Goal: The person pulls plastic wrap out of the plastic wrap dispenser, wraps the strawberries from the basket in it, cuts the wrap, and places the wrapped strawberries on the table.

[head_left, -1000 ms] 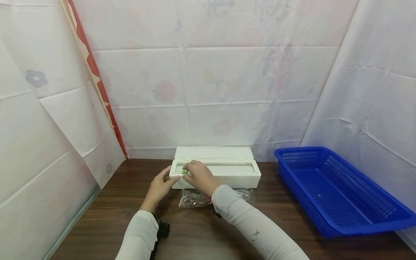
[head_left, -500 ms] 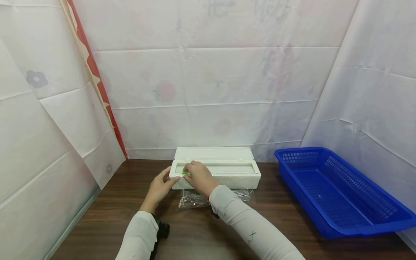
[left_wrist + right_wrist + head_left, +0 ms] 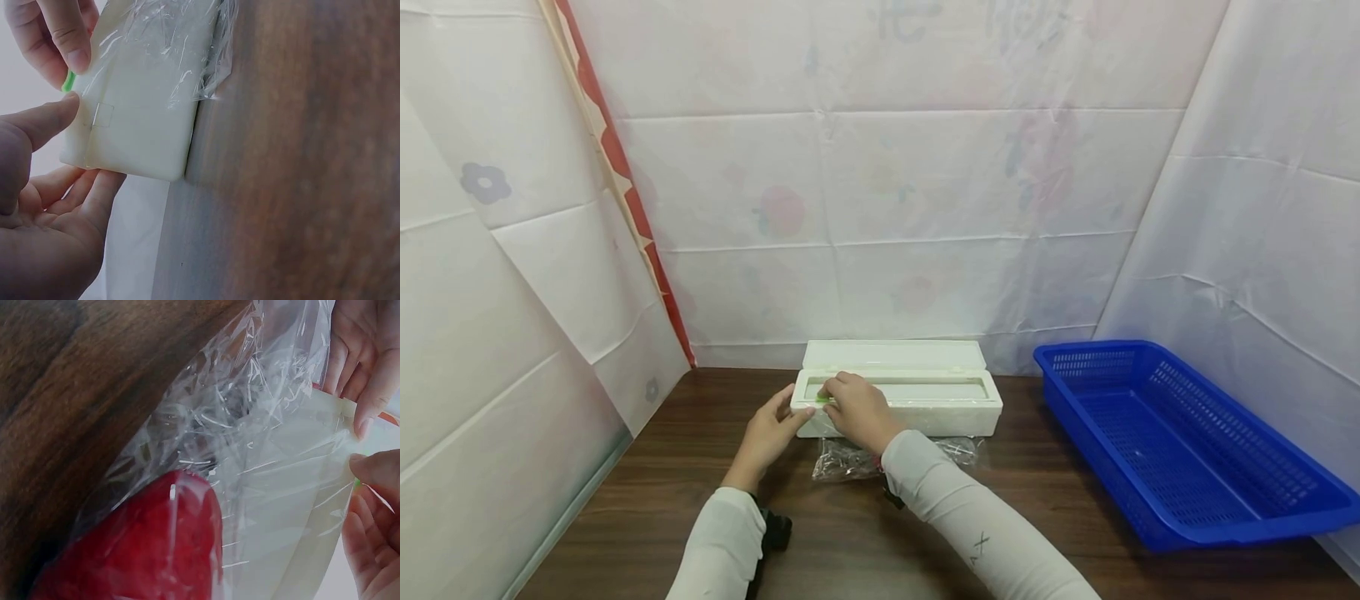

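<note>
A long white cling film dispenser [image 3: 925, 418] lies on the dark wooden table, its lid [image 3: 895, 354] tipped open at the back. Clear film [image 3: 169, 37] drapes over its front and bunches on the table. My left hand [image 3: 767, 437] grips the dispenser's left end, thumb on the front top edge and fingers round the end wall. At that same end, my right hand [image 3: 861, 408] pinches a small green slide cutter [image 3: 69, 81] on the front rim. Fingers hide most of the cutter. In the right wrist view, the left thumb is close beside the right fingers.
A large blue plastic basket [image 3: 1150, 492] stands to the right on the table. Pale printed sheets [image 3: 895, 208] hang behind and at both sides. Near the right wrist camera is a red rounded thing [image 3: 144, 550] by the film; its kind I cannot tell.
My right hand has slid slightly left with the green slide cutter, and its fingers have drawn in round it. The left hand and the dispenser have stayed in place.
</note>
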`<state>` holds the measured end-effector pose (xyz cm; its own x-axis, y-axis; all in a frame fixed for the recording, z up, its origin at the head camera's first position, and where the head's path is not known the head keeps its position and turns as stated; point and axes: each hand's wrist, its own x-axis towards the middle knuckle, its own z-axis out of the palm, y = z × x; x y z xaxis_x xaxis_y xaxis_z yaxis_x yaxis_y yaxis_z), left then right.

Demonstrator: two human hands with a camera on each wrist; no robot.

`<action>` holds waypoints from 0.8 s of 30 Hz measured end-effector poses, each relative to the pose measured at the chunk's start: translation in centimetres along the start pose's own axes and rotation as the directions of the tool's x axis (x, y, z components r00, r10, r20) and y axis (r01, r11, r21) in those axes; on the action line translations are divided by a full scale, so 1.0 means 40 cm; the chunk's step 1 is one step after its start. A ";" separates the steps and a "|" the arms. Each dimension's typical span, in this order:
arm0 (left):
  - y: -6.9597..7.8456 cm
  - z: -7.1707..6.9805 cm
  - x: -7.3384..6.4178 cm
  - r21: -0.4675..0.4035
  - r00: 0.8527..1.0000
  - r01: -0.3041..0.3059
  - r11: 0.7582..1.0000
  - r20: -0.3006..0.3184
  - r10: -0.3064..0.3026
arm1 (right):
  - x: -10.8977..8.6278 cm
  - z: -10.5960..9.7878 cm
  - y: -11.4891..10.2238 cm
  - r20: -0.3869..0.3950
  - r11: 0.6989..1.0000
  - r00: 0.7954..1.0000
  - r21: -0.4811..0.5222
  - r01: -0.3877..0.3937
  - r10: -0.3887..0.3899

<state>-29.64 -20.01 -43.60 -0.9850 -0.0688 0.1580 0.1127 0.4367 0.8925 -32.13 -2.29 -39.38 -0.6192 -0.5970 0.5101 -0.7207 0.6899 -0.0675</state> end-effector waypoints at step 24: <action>-0.001 0.000 0.002 -0.001 1.000 0.003 1.000 -0.002 -0.003 | 0.004 0.006 0.002 0.028 0.996 0.996 0.000 0.086 -0.086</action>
<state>-29.71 -20.02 -43.62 -0.9852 -0.0715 0.1560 0.1098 0.4355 0.8935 -32.38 -2.42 -39.50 -0.5630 -0.6654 0.4901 -0.7716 0.6357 -0.0233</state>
